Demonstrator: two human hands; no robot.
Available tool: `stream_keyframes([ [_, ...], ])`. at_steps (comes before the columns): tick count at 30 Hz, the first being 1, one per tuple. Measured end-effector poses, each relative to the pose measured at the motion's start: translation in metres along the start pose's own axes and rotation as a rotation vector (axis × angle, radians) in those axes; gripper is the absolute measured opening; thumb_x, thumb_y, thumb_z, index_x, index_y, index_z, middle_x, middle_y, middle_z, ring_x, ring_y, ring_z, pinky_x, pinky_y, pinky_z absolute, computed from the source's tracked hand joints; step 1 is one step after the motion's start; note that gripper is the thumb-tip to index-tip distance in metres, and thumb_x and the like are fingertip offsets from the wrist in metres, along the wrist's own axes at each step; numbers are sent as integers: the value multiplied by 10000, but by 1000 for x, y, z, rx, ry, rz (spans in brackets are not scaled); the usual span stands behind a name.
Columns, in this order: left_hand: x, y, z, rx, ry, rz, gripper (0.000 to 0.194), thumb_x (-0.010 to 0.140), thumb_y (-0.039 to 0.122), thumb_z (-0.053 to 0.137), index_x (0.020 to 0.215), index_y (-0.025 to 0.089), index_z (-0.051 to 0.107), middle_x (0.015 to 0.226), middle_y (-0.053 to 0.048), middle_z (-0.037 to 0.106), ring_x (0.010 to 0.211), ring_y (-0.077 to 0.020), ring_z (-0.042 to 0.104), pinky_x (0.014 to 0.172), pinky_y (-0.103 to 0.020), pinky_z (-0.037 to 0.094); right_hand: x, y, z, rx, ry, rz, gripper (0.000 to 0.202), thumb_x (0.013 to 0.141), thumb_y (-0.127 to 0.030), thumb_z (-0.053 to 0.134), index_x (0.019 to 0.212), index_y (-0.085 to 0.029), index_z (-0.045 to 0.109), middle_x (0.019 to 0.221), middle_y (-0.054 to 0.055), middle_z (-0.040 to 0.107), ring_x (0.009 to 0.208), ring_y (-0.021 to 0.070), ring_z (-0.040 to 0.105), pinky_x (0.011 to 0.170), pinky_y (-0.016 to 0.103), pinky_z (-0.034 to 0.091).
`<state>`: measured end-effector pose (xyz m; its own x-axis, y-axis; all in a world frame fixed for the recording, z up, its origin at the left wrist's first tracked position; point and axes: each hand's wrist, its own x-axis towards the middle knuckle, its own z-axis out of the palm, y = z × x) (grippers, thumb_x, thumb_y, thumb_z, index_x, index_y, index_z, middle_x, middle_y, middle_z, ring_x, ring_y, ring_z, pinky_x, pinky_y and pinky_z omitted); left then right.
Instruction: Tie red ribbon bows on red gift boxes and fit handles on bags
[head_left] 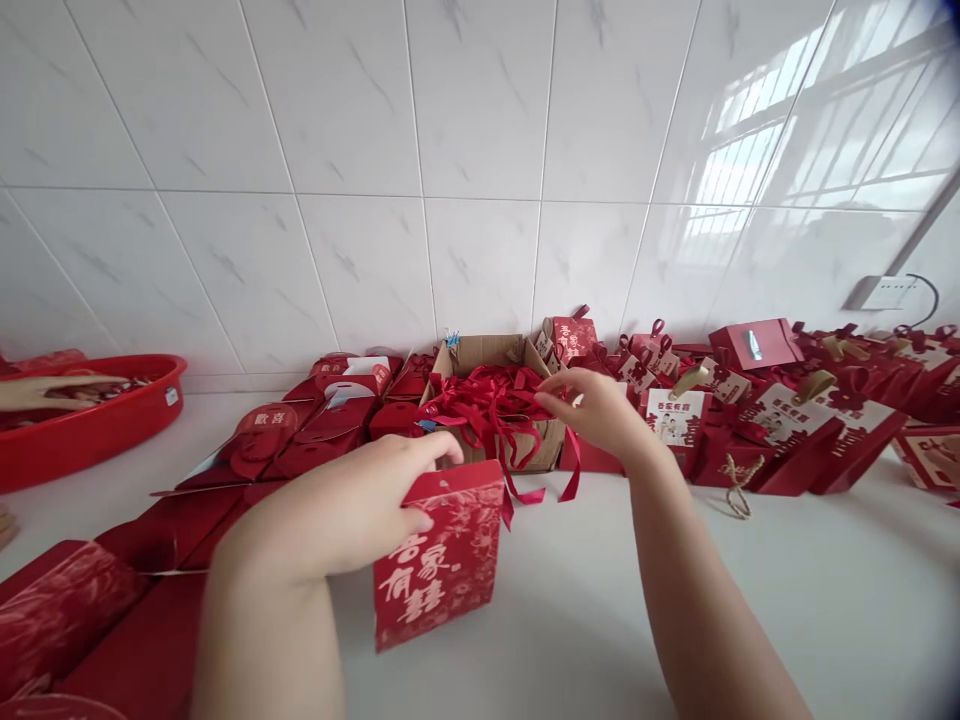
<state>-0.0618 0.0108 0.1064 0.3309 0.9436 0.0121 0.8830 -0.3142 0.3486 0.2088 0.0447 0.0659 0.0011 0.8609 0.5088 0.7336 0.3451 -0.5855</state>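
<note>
My left hand (397,490) grips the top edge of a red paper gift box (442,560) with pale Chinese characters on its front. The box stands upright, slightly tilted, over the white tabletop. My right hand (592,405) is at the right rim of an open cardboard box (487,350), its fingertips drawn together beside the heap of red ribbons (487,400) inside. Whether a ribbon is between those fingers cannot be made out. Several ribbon ends hang over the front of the cardboard box onto the table.
Unribboned red boxes (322,430) lie in rows on the left. Many red gift boxes with ribbon loops (675,415) crowd the right side along the tiled wall. Another person's hand (67,392) reaches into a red plastic basin (97,440) at far left. A socket (885,293) is on the wall.
</note>
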Motion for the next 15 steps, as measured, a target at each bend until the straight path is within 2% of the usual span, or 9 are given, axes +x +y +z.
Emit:
stream_keyframes([
  [3, 11, 19, 4, 57, -245, 126, 460, 696, 206, 529, 1126, 361, 585, 946, -5, 652, 568, -157, 596, 462, -242, 349, 3, 1, 14, -70, -126, -38, 167, 761, -371, 664, 800, -220, 725, 909, 56, 688, 781, 200, 619, 670, 318, 474],
  [5, 16, 26, 6, 69, -287, 162, 431, 704, 241, 543, 1118, 351, 584, 974, -9, 636, 590, -157, 594, 467, -242, 351, 5, 3, 20, -85, -116, -37, 101, 760, -298, 659, 734, -215, 711, 869, 52, 682, 743, 192, 612, 649, 311, 459],
  [7, 20, 29, 7, 31, -301, 209, 372, 727, 348, 580, 1098, 328, 593, 950, -8, 640, 645, -170, 604, 504, -247, 386, 7, 4, 22, -81, -56, -25, 110, 791, -245, 605, 731, -205, 689, 868, 50, 678, 738, 182, 607, 653, 306, 453],
  [10, 26, 25, 8, -101, -199, 247, 385, 777, 530, 558, 1081, 295, 585, 930, -15, 656, 783, -195, 629, 626, -270, 464, 8, 5, 14, 16, 164, 15, 132, 832, -268, 550, 790, -192, 649, 843, 47, 676, 719, 169, 596, 648, 299, 454],
  [12, 31, 21, 8, -168, -46, 248, 379, 810, 556, 526, 1067, 284, 579, 962, -26, 661, 864, -203, 633, 701, -292, 491, 8, 5, 5, 132, 319, 44, 146, 829, -306, 559, 769, -188, 619, 761, 36, 661, 645, 156, 574, 587, 286, 441],
  [15, 37, 18, 11, -174, 167, 263, 346, 836, 533, 514, 1051, 271, 584, 994, -43, 661, 907, -213, 628, 724, -317, 505, 5, 2, -7, 291, 442, 50, 148, 809, -327, 590, 760, -188, 601, 685, 21, 631, 583, 143, 557, 521, 269, 419],
])
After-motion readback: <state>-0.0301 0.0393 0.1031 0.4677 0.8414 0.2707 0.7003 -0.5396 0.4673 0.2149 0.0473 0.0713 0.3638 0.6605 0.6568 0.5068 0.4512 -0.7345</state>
